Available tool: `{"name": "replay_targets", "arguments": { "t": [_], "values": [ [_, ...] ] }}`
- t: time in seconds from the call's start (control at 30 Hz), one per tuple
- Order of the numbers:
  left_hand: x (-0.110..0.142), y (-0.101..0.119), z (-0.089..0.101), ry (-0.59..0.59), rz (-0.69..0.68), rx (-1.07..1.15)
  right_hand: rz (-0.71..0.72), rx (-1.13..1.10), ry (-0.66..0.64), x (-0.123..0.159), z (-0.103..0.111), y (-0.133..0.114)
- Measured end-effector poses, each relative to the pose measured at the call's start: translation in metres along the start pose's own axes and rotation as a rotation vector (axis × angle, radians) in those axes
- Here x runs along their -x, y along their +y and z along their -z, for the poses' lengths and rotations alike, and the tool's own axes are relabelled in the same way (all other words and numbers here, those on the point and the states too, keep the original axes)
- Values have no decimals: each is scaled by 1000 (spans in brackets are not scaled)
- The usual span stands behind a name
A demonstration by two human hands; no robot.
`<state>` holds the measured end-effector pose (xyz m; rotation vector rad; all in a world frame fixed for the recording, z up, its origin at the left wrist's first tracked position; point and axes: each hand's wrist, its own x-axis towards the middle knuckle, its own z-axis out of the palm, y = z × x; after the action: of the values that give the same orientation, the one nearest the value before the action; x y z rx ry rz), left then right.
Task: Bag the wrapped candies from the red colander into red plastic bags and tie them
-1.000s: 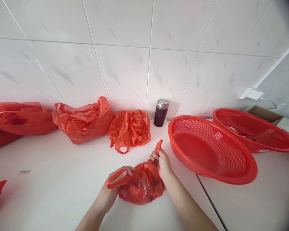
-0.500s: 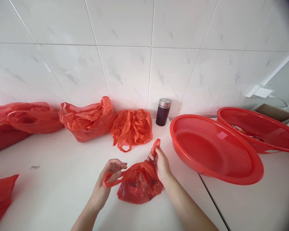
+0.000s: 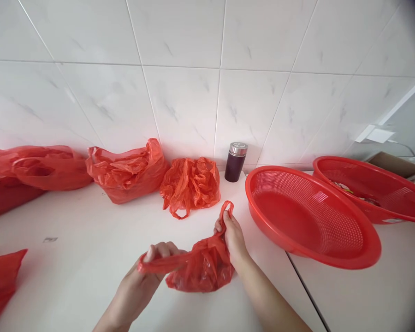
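A small red plastic bag (image 3: 205, 269) rests on the white tabletop between my hands, bulging with contents I cannot make out. My left hand (image 3: 148, 272) is closed round the bag's left handle, which is pulled out sideways and loops over the thumb. Gripped in my right hand (image 3: 232, 235) is the other handle, its loop sticking up above the fingers. Just behind lies a crumpled heap of red plastic bags (image 3: 191, 186).
Fuller red bags (image 3: 127, 175) line the tiled wall to the left. A dark lidded flask (image 3: 235, 162) stands at the back. To the right sit an oval red basket (image 3: 311, 216) and another red basket (image 3: 394, 189) holding small items. A cardboard box (image 3: 397, 165) is behind them.
My left hand has moved left and a little toward me, drawing the handle out longer and closing on it. My right hand stays nearly in place, its handle loop slightly more raised.
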<state>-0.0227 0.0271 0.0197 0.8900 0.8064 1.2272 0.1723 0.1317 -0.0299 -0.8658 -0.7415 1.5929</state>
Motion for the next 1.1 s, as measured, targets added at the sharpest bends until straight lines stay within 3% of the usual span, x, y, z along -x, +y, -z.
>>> {"name": "replay_targets", "arguments": {
  "t": [0.07, 0.13, 0.2, 0.3, 0.37, 0.47, 0.53, 0.57, 0.67, 0.73, 0.83, 0.93, 1.03, 1.1],
  "values": [
    [-3, -5, -1, 135, 56, 177, 66, 88, 73, 1, 0, -2],
    [-6, -8, 2, 258, 100, 198, 133, 248, 93, 3, 2, -6],
    [-5, -9, 7, 333, 101, 101, 172, 438, 20, 5, 4, -10],
    [2, 1, 16, 434, 64, -46, 135, 667, -209, 11, 4, -12],
    [9, 14, 15, 507, -16, -130, 86, 735, -316, 15, 2, -10],
    [14, 30, 2, 600, -300, -414, 70, 722, -334, 20, -4, -7],
    [10, 32, -14, 584, -427, -702, 73, 675, -351, 23, -8, -7],
    [6, 29, -23, 527, -425, -843, 73, 639, -376, 25, -9, -8],
    [-17, 16, -42, 252, -199, -1125, 85, 522, -462, 28, -10, -13],
    [-34, 17, -46, 155, -49, -1241, 136, 474, -438, 25, -6, -15],
    [-49, 42, -37, 136, -12, -1291, 222, 457, -243, 13, 4, -10],
    [-46, 81, -16, 206, -22, -1281, 194, 523, -47, 0, 16, 1],
    [-25, 109, 15, 330, 15, -1256, 162, 618, 0, -7, 24, 13],
    [-4, 118, 40, 499, 3, -1209, 176, 663, -14, -8, 26, 18]
  ]
}}
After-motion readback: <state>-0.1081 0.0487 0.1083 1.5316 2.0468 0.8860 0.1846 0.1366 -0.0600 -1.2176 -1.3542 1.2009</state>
